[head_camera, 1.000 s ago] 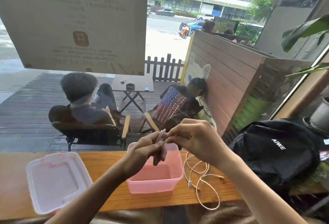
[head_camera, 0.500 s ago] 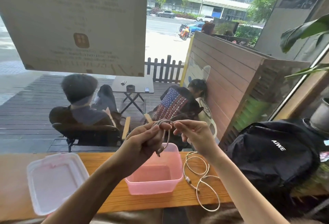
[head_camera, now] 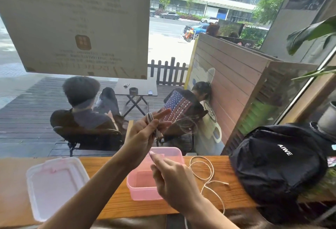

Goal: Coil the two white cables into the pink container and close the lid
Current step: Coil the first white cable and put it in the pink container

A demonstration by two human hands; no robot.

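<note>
My left hand [head_camera: 143, 134] is raised above the pink container [head_camera: 145, 191] and grips a bunched white cable [head_camera: 150, 117] whose loops stick up between thumb and fingers. My right hand [head_camera: 172, 177] hovers lower, over the container's right side, fingers loosely curled and holding nothing that I can see. The container stands open on the wooden counter [head_camera: 116, 208]. A second white cable [head_camera: 207, 176] lies loose on the counter right of the container, one end trailing off the front edge. The clear lid [head_camera: 54, 185] with pink clips rests flat at the left.
A black backpack [head_camera: 280, 163] sits on the counter at the right, close to the loose cable. A window directly behind the counter shows people seated outside. A grey plant pot [head_camera: 328, 117] stands at the far right.
My right hand let go of the cable and dropped down over the container. My left hand stayed raised with the bunched cable, its fingers now more extended.
</note>
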